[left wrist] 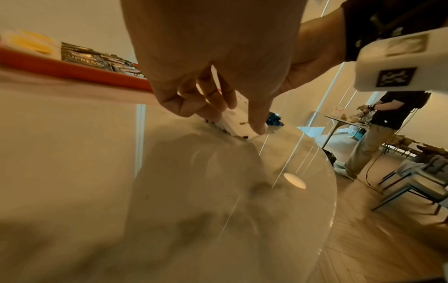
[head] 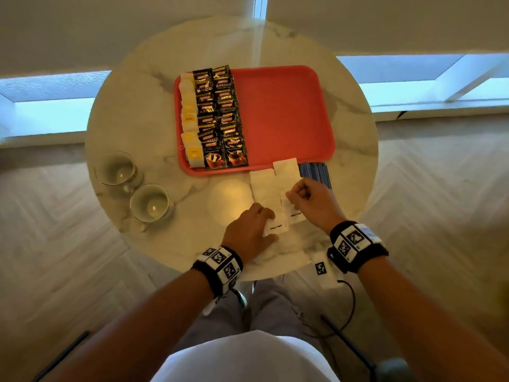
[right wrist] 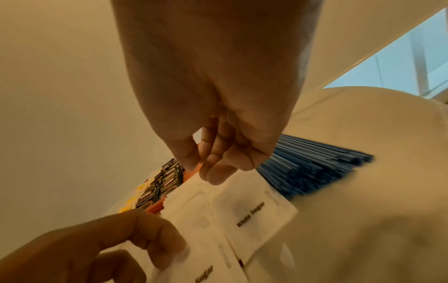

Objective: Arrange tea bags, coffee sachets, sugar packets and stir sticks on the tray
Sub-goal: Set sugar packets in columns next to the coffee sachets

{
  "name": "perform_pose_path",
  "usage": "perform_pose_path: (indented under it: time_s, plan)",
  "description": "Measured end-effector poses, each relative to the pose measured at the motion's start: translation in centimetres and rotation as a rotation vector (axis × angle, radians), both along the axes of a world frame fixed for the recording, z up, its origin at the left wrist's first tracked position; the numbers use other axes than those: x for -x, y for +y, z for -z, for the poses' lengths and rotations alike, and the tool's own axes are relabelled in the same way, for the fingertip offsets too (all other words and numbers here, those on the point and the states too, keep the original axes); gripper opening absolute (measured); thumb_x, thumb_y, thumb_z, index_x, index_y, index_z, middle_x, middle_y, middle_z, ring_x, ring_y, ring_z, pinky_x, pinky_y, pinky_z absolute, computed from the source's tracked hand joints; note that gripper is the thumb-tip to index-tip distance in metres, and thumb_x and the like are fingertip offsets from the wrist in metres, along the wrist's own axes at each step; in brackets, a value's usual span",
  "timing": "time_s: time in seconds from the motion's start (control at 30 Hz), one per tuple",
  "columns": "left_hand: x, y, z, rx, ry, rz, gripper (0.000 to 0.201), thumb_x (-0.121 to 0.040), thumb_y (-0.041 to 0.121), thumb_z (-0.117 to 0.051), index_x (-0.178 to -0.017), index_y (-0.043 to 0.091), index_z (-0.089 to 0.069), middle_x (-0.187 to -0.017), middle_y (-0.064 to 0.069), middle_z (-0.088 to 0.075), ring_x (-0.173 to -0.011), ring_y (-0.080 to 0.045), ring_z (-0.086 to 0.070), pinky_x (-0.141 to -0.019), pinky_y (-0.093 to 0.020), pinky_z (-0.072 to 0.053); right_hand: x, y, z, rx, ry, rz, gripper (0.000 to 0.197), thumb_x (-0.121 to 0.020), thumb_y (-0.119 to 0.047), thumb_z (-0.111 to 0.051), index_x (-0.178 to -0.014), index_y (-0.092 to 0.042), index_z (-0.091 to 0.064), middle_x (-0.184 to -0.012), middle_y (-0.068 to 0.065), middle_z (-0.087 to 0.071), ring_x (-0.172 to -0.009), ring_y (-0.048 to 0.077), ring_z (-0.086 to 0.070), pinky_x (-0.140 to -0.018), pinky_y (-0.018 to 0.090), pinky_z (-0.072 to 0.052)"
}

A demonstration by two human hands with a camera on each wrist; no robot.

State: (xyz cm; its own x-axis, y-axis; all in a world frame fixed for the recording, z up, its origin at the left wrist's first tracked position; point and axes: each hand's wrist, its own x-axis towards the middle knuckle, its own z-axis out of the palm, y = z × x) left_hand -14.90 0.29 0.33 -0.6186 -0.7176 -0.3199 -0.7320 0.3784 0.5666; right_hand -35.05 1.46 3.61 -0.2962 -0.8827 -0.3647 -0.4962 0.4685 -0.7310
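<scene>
Sugar packets (head: 275,188) lie in overlapping rows on the table (head: 137,133), between its near edge and the near long edge of the tray (head: 281,106), directly under both hands. The rows run with their long axis from the near edge of the table toward the tray, and the farthest packet overlaps the tray's near rim. Both hands are about equally near.

Left hand (head: 252,232) has thumb and fingers curled around the nearest packet of the left row. Right hand (head: 311,201) is curled with its fingertips (right wrist: 218,176) at the packets of the right row; whether they actually pinch one I cannot tell.

Each packet is a flat white paper rectangle printed "White Sugar" in small dark letters; they look light and likely to slide over each other.

On the tray, tea bags (head: 188,117) line the left short edge, with 2 columns of dark coffee sachets (head: 220,117) just beside them; the right part of the tray is bare. Blue stir sticks (head: 314,172) lie on the table beside the tray's near right corner, just beyond the right hand.

2 cups (head: 135,188) stand near the table's left edge.
</scene>
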Motion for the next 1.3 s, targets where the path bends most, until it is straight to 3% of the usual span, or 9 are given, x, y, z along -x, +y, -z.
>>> perform_pose_path:
  time_s: [0.13,0.27,0.37,0.5,0.73,0.87,1.0,1.17,1.3]
  plan:
    - [-0.4,0.3,1.0,0.024,0.007,-0.034,0.045,-0.085,0.044,-0.069,-0.123,0.027,-0.051,-0.124,0.005,-0.048,-0.104,-0.016,-0.054,-0.077,-0.036,-0.053,0.0,2.5,0.7,0.004,-0.007,0.036,0.014,-0.089,-0.029,-0.069,-0.081,-0.020,-0.062,-0.074,0.000,-0.067,-0.073,0.015,-0.064,-0.074,0.033,-0.053]
    - [-0.6,0.2,1.3,-0.012,0.042,-0.103,0.041,-0.083,0.044,-0.072,-0.112,0.025,-0.052,-0.109,0.008,-0.049,-0.094,-0.014,-0.054,-0.074,-0.032,-0.049,-0.5,3.6,1.3,-0.027,-0.016,0.028,0.014,-0.089,-0.029,-0.069,-0.081,-0.021,-0.061,-0.072,-0.002,-0.063,-0.077,0.020,-0.064,-0.078,0.038,-0.055]
    - [-0.7,-0.1,1.4,-0.075,-0.011,-0.169,0.042,-0.079,0.049,-0.076,-0.102,0.025,-0.050,-0.098,0.009,-0.049,-0.088,-0.015,-0.054,-0.075,-0.033,-0.049,-1.2,3.9,1.3,-0.033,-0.034,-0.014,0.011,-0.091,-0.025,-0.067,-0.084,-0.019,-0.062,-0.072,-0.009,-0.063,-0.074,0.013,-0.064,-0.075,0.030,-0.054]
    - [-0.9,-0.6,1.7,-0.169,-0.062,-0.244,0.041,-0.073,0.052,-0.080,-0.091,0.025,-0.054,-0.090,0.007,-0.051,-0.083,-0.016,-0.055,-0.071,-0.031,-0.046,-1.9,3.7,1.1,-0.038,-0.055,-0.059,0.006,-0.091,-0.022,-0.066,-0.087,-0.019,-0.063,-0.083,-0.001,-0.068,-0.080,0.016,-0.065,-0.077,0.031,-0.054]
    - [-1.5,-1.6,1.5,-0.160,-0.021,-0.183,0.021,-0.089,0.036,-0.070,-0.099,0.017,-0.068,-0.095,0.002,-0.051,-0.088,-0.019,-0.056,-0.074,-0.025,-0.036,-1.7,3.0,1.3,-0.022,-0.060,-0.153,0.009,-0.090,-0.018,-0.068,-0.098,-0.020,-0.063,-0.089,-0.008,-0.062,-0.073,0.001,-0.056,-0.072,0.017,-0.042]
    - [-2.3,-2.7,-0.1,-0.112,0.099,-0.069,0.022,-0.093,0.037,-0.066,-0.104,0.018,-0.068,-0.095,0.001,-0.050,-0.081,-0.012,-0.049,-0.074,-0.023,-0.036,-1.6,2.4,1.5,-0.001,-0.040,-0.317,0.030,-0.088,-0.019,-0.073,-0.117,-0.022,-0.065,-0.107,-0.002,-0.054,-0.080,0.012,-0.057,-0.080,0.019,-0.048]
    - [-2.0,-3.5,-0.9,-0.080,0.170,-0.038,0.021,-0.092,0.036,-0.067,-0.105,0.019,-0.068,-0.097,0.003,-0.051,-0.079,-0.008,-0.049,-0.074,-0.021,-0.040,-1.5,1.5,1.6,0.037,-0.018,-0.386,0.012,-0.096,-0.027,-0.064,-0.105,-0.021,-0.068,-0.103,-0.002,-0.059,-0.090,0.011,-0.059,-0.082,0.023,-0.047]
    - [-1.1,-2.2,0.7,-0.074,0.098,-0.122,0.036,-0.081,0.039,-0.077,-0.104,0.021,-0.057,-0.097,0.007,-0.048,-0.082,-0.008,-0.047,-0.066,-0.013,-0.031,-0.2,0.6,1.1,0.015,-0.076,-0.290,0.007,-0.100,-0.022,-0.056,-0.098,-0.017,-0.060,-0.095,-0.003,-0.065,-0.080,0.009,-0.058,-0.073,0.023,-0.044]
    - [-0.4,-1.0,1.6,-0.053,0.040,-0.193,0.041,-0.079,0.044,-0.077,-0.103,0.022,-0.052,-0.096,0.008,-0.044,-0.080,-0.009,-0.043,-0.068,-0.022,-0.032,1.0,0.0,1.1,-0.002,-0.079,-0.247,0.006,-0.099,-0.024,-0.056,-0.098,-0.019,-0.059,-0.094,-0.003,-0.066,-0.078,0.012,-0.062,-0.072,0.024,-0.049]
